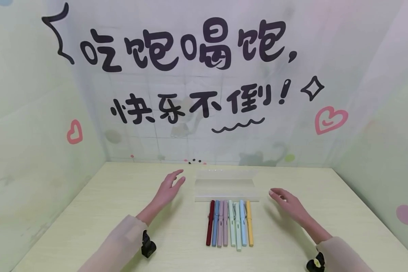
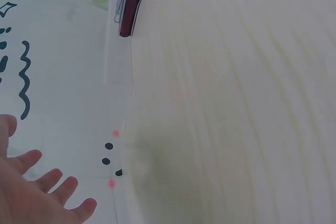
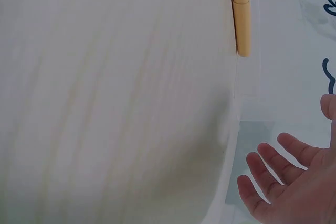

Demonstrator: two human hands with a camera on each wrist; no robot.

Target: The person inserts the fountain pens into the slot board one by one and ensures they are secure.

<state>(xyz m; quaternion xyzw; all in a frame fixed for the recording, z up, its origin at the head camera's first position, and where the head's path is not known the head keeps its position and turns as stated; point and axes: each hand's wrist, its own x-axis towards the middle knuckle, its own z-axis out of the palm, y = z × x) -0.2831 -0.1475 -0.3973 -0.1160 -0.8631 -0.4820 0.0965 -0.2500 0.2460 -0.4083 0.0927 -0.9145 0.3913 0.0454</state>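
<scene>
Several capped pens lie side by side on the table, clips showing. A dark red pen (image 1: 210, 223) is at the left end and a yellow pen (image 1: 249, 223) at the right end; blue (image 1: 215, 223), mauve, mint and light blue ones sit between. Right behind the row is a clear plastic case (image 1: 226, 198). My left hand (image 1: 169, 189) hovers left of the case, fingers spread and holding nothing. To the right of the case, my right hand (image 1: 289, 204) is also bare, its fingers loosely bent. Both wrist views show the left hand (image 2: 37, 192) and right hand (image 3: 294, 187) apart from the pens.
The pale wood-grain table (image 1: 122, 196) meets a printed fabric backdrop (image 1: 204, 147) at its back edge, with similar panels on the left and right. A black wrist camera (image 1: 148, 245) is strapped at the left sleeve, another (image 1: 315, 263) at the right.
</scene>
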